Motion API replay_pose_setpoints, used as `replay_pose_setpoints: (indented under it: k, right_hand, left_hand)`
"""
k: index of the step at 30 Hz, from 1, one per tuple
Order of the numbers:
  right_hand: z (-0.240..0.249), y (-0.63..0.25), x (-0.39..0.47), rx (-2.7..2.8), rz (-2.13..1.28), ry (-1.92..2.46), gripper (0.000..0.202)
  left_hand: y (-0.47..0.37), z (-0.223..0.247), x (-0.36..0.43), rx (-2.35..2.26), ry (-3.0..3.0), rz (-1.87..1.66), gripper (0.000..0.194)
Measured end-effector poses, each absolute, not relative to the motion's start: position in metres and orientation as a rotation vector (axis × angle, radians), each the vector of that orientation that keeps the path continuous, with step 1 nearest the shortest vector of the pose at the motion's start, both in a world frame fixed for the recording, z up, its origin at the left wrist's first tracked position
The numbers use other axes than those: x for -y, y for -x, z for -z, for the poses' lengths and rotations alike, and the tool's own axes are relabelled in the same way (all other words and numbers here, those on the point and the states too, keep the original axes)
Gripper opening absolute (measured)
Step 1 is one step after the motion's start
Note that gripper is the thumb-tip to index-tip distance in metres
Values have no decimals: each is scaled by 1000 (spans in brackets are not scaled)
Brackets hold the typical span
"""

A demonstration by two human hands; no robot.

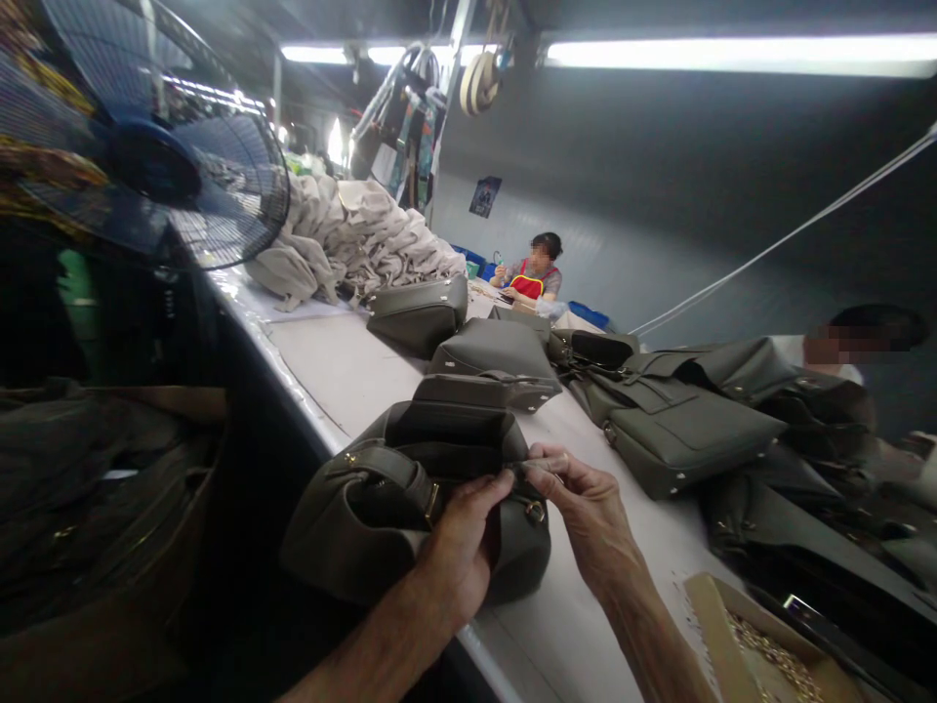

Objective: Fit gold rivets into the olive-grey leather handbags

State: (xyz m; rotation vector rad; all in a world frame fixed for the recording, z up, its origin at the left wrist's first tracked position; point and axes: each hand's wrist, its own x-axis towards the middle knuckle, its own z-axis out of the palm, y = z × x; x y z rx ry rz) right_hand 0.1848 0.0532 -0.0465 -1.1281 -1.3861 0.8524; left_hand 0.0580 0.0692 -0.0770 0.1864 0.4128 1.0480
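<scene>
A dark olive handbag with gold-coloured fittings rests at the table's near edge, its top agape. My left hand grips the bag's upper edge, thumb on top and the other fingers hidden behind the material. Pinched by my right hand is a small thin piece at the bag's right upper corner, too small to name. Both sets of fingertips nearly meet there. Below them a gold ring fitting shows on the bag's side. The handle strap with its gold buckle arches left of my hands.
Several similar bags stand beyond, with more piled right. A box of small gold fittings sits near right. Pale cloth items are heaped behind a fan. One person sits at the far end, another at right.
</scene>
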Motion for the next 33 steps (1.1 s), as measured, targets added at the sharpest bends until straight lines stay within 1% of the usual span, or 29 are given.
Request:
replay_pose_setpoints:
  k: [7, 10, 14, 18, 23, 26, 29, 33]
  right_hand:
    - [49, -182, -55, 1353, -850, 1121, 15]
    - [50, -180, -54, 1391, -787, 1126, 16]
    - [49, -182, -51, 1497, -659, 1144, 17]
    - [45, -188, -48, 1517, -669, 1151, 20]
    - [46, -193, -52, 1376, -787, 1161, 20]
    - [47, -190, -54, 1245, -846, 1166, 24]
    - [46, -187, -54, 1211, -840, 1175, 27]
    - [46, -186, -53, 1246, -813, 1173, 25]
  left_hand:
    - [-61, 78, -70, -394, -196, -1021, 50]
    - [-62, 79, -72, -410, -183, -1039, 54]
    - [-63, 78, -72, -401, -194, -1046, 49]
    - [-62, 75, -70, -375, -226, -1050, 40]
    - [-62, 74, -68, -407, -276, -1027, 41]
    - [-64, 76, -68, -421, -292, -1039, 41]
    - [-65, 77, -68, -452, -279, -1046, 42]
    - [-67, 76, -69, -457, -282, -1035, 43]
